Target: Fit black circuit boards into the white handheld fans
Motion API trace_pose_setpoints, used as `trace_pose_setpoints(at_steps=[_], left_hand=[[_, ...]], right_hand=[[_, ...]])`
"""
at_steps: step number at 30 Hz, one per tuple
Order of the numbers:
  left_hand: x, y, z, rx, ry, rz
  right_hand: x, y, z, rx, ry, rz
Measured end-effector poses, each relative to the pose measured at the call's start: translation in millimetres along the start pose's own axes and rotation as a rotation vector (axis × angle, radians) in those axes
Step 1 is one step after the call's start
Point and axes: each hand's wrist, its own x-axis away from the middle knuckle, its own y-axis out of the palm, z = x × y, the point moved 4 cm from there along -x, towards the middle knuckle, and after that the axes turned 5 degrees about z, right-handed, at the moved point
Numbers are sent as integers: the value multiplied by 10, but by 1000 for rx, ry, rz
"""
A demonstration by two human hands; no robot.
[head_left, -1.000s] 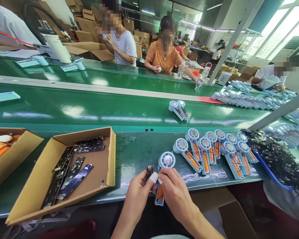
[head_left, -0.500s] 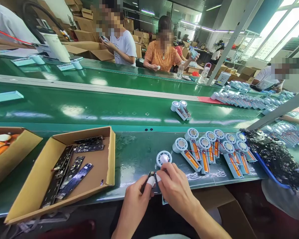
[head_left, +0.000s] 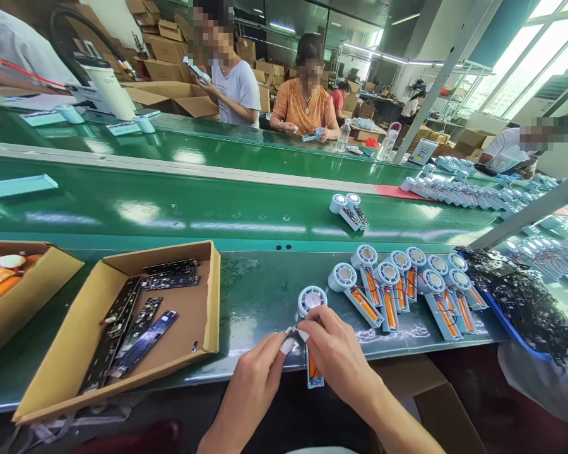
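Both hands met at the near edge of the green worktable, over a pale blue handheld fan half-shell lying flat with its round head away from the body and its handle pointing back over the edge. Left hand curled nearly closed, white-taped fingertip and thumb pinching a small dark circuit board, mostly hidden, down onto the handle just below the round head. Right hand likewise bent close, fingers pressed to the same spot from the other side, probably steadying the shell so the board seats squarely; whether anything is gripped, cannot tell. Orange battery visible in the lower handle, red wire running up toward the head. Flat placement and near-edge position likely chosen for wrist support and a clear downward view. To the right, a fanned row of fan shells with orange batteries, near but not touching the work. Further right, a blue tray of dark boards and wires. To the left, an open cardboard box holding long black circuit board strips, and at the far left edge another box with orange items. Beyond, two fan parts on the conveyor belt; other people seated at the far side. Nothing between hands and supplies on either side.
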Motion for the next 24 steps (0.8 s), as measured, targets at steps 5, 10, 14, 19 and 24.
trace_pose_setpoints(at_steps=[5, 10, 14, 19, 24], left_hand=[[33, 65, 77, -129, 57, 86], [72, 127, 85, -179, 46, 118], [43, 82, 56, -151, 51, 31], [27, 3, 49, -103, 70, 7], [-24, -30, 24, 38, 17, -24]], right_hand=[[73, 76, -31, 20, -11, 127], [94, 81, -55, 6, -2, 147], [67, 31, -40, 3, 18, 94], [78, 50, -76, 56, 7, 75], [77, 53, -4, -120, 70, 75]])
